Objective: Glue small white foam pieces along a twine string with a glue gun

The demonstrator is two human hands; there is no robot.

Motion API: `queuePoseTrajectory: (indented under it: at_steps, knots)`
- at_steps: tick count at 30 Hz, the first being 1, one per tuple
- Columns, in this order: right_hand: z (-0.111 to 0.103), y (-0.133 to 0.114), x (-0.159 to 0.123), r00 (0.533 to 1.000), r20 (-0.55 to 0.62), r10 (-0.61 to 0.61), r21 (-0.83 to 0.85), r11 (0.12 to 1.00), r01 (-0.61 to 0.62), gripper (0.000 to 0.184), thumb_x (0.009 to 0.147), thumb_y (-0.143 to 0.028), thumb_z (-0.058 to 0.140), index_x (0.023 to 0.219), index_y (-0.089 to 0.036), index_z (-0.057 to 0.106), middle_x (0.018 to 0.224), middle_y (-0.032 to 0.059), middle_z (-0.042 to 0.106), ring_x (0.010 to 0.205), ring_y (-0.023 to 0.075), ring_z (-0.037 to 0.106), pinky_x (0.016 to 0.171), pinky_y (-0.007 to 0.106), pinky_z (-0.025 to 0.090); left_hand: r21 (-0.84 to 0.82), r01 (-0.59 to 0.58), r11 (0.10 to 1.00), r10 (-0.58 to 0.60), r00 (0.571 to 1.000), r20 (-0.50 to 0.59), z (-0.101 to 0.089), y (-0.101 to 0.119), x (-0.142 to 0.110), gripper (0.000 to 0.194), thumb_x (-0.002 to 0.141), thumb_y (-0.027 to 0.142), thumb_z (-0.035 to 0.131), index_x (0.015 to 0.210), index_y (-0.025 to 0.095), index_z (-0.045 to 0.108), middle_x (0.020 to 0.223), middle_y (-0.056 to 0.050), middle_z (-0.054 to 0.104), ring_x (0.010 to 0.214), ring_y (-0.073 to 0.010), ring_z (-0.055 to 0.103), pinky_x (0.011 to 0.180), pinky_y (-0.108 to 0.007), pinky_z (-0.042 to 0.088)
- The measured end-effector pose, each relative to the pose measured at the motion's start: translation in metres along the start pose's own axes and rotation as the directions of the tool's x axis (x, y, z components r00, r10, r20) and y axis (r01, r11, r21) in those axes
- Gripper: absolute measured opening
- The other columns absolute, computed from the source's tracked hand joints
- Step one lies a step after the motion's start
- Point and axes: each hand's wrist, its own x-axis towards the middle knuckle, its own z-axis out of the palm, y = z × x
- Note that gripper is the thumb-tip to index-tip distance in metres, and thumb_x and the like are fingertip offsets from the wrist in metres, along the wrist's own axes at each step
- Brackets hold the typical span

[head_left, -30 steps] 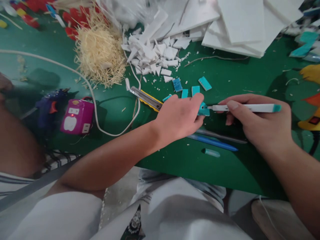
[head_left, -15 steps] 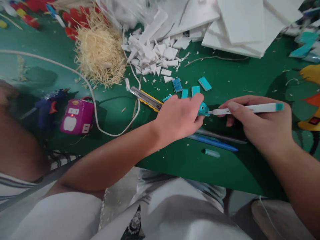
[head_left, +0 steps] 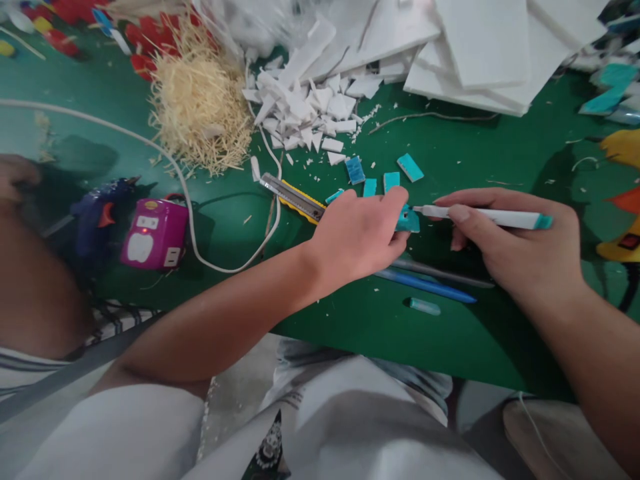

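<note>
My left hand (head_left: 360, 230) is closed on a small teal piece (head_left: 410, 221), most of which its fingers hide. In my right hand (head_left: 525, 240) is a white marker (head_left: 505, 218) with a teal end, held like a pen. Its tip meets the upper right edge of the teal piece. Several small teal foam blocks (head_left: 411, 167) lie just beyond my left hand. A yellow box cutter (head_left: 295, 197), blade section pointing up-left, lies partly under that hand. Nearer me are a blue pen (head_left: 435, 287) and a loose teal marker cap (head_left: 425, 307).
White foam scraps (head_left: 320, 107) and foam sheets (head_left: 485, 53) cover the back. Wood shavings (head_left: 200, 100) are heaped at back left. A white cable (head_left: 185, 180) loops past a magenta box (head_left: 156, 233) and a dark blue glue gun (head_left: 100, 210). Another person's arm (head_left: 35, 267) rests at far left.
The marker tip has moved slightly up and left along the teal piece, with my right hand shifting left. My left hand keeps its place. The other person's hand at far left has moved slightly.
</note>
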Motion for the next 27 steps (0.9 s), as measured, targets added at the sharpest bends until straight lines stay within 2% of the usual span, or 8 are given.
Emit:
queuePoseTrajectory:
  at_steps: [7, 11, 17, 21, 27]
  knots:
    - [-0.003, -0.013, 0.003, 0.995, 0.054, 0.082, 0.007, 0.997, -0.083, 0.018, 0.086, -0.045, 0.083, 0.077, -0.029, 0.087, 0.056, -0.0003, 0.067, 0.047, 0.015, 0.054, 0.043, 0.03, 0.035, -0.024, 0.009, 1.0, -0.009, 1.0, -0.013, 0.001, 0.0, 0.0, 0.03, 0.105, 0.032, 0.063, 0.13, 0.017, 0.066, 0.086, -0.006, 0.078, 0.093, -0.0317, 0.081, 0.088, -0.042, 0.057]
    - [-0.003, -0.008, 0.002, 0.999, 0.017, 0.041, 0.021, 0.999, -0.042, 0.014, 0.089, -0.044, 0.083, 0.083, -0.032, 0.088, 0.056, -0.0018, 0.066, 0.045, 0.0147, 0.052, 0.042, 0.03, 0.034, -0.01, 0.008, 1.0, -0.008, 1.0, 0.016, 0.0, 0.001, 0.0, 0.032, 0.107, 0.033, 0.062, 0.133, 0.016, 0.067, 0.088, -0.008, 0.08, 0.096, -0.0342, 0.081, 0.089, -0.043, 0.058]
    - [-0.002, -0.005, 0.001, 0.999, 0.008, 0.046, 0.006, 0.999, -0.046, 0.018, 0.09, -0.046, 0.082, 0.078, -0.032, 0.086, 0.056, -0.0011, 0.066, 0.046, 0.0161, 0.054, 0.042, 0.031, 0.039, -0.01, 0.007, 1.0, -0.007, 1.0, 0.011, 0.0, 0.0, 0.0, 0.03, 0.107, 0.032, 0.061, 0.132, 0.016, 0.066, 0.089, -0.008, 0.08, 0.095, -0.0332, 0.081, 0.09, -0.043, 0.057]
    - [-0.002, -0.011, 0.003, 0.997, 0.016, 0.07, -0.025, 0.997, -0.069, 0.021, 0.082, -0.044, 0.081, 0.074, -0.025, 0.085, 0.053, 0.0006, 0.066, 0.045, 0.0141, 0.053, 0.04, 0.028, 0.034, -0.021, 0.005, 1.0, -0.004, 1.0, 0.013, 0.0, 0.0, 0.0, 0.03, 0.106, 0.032, 0.061, 0.132, 0.016, 0.065, 0.089, -0.008, 0.08, 0.094, -0.0332, 0.08, 0.09, -0.043, 0.057]
    - [-0.003, -0.011, 0.003, 0.997, -0.002, 0.071, -0.012, 0.997, -0.071, 0.023, 0.08, -0.044, 0.08, 0.074, -0.023, 0.085, 0.054, 0.0022, 0.067, 0.048, 0.0129, 0.055, 0.043, 0.026, 0.038, -0.004, 0.01, 1.0, -0.01, 0.999, 0.043, -0.001, 0.001, 0.001, 0.033, 0.108, 0.033, 0.058, 0.135, 0.015, 0.065, 0.093, -0.009, 0.081, 0.097, -0.0341, 0.081, 0.09, -0.044, 0.057]
